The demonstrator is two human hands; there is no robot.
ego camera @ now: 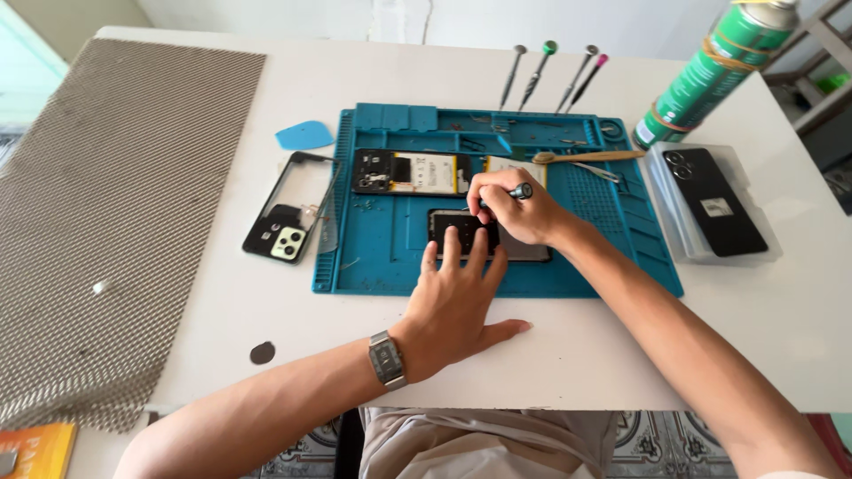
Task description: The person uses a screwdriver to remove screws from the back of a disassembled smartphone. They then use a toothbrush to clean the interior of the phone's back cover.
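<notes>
R hand [519, 211] pinches a small dark-capped screwdriver [513, 192], tip down-left into the dark flat phone body [488, 238]. L hand [457, 297], fingers spread, presses phone flat; its long axis runs left-right on blue rubber repair mat [373, 257], mid white surface [266, 310].

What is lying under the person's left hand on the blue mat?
Under the left hand lies a dark opened phone on the blue rubber work mat. The fingers cover part of its inside.
</notes>
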